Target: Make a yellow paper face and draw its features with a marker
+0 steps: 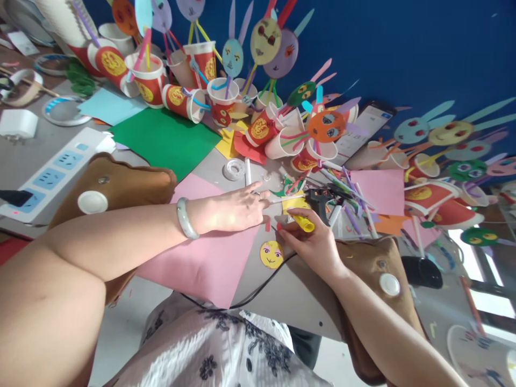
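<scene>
My left hand (237, 208), with a bracelet (187, 219) on its wrist, reaches over the pink sheet (197, 255). Its fingers are spread, with the tips close to a thin white stick (288, 198) and small red scraps (267, 227). In my right hand (314, 244) is a yellow-handled tool (302, 220) with a greyish tip; its exact kind is unclear. Just below the hands lies a yellow paper face (271, 254) on the table. A black glue gun (320, 199) stands directly behind my right hand.
Red paper cups (149, 80) with paper rabbit figures line the back. Green paper (165, 137) lies left of a tape roll (234, 169). A power strip (52, 172) is at far left. Brown cushions (121, 183) flank me; a black cable (262, 287) crosses the front.
</scene>
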A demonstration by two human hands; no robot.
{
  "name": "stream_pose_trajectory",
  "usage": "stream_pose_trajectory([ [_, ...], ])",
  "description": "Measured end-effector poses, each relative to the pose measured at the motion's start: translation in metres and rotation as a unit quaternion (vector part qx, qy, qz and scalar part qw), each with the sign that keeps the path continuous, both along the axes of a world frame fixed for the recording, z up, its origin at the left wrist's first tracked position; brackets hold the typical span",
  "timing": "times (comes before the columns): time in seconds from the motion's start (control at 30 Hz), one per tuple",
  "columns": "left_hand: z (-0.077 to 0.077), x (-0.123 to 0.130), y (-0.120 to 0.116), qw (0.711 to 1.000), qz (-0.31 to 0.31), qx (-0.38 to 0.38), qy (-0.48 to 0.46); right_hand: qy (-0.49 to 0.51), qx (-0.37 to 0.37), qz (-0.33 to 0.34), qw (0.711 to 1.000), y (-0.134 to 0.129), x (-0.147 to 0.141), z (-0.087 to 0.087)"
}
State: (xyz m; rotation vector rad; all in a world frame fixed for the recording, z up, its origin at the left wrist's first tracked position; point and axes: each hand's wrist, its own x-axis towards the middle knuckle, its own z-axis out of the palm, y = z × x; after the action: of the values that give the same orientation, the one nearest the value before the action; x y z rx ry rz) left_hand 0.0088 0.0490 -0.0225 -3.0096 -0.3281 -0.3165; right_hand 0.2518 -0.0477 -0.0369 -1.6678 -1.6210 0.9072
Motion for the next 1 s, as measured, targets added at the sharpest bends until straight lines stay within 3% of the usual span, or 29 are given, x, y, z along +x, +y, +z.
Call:
stream_pose_trajectory([
  [0.13,-0.0034,0.0023,-0.0003,1.000,-0.002,0.000,-0.027,-0.039,0.043,-0.013,0.998,-0.0006,-0.0040,-0.0051],
  [0.27,-0.0022,0.0050,-0.0029,1.000,0.004,0.016,0.018,-0.060,0.064,-0.011,0.996,-0.0002,-0.0066,-0.0028],
  [0.8,-0.0064,0.0037,-0.0059,1.000,-0.010,0.016,-0.017,-0.108,0.114,0.029,0.987,-0.0041,-0.0056,-0.0018],
  [1.0,-0.0091,0.0029,-0.0058,1.000,-0.009,0.003,-0.009,-0.166,0.163,0.054,0.971,-0.0064,0.0005,-0.0037],
])
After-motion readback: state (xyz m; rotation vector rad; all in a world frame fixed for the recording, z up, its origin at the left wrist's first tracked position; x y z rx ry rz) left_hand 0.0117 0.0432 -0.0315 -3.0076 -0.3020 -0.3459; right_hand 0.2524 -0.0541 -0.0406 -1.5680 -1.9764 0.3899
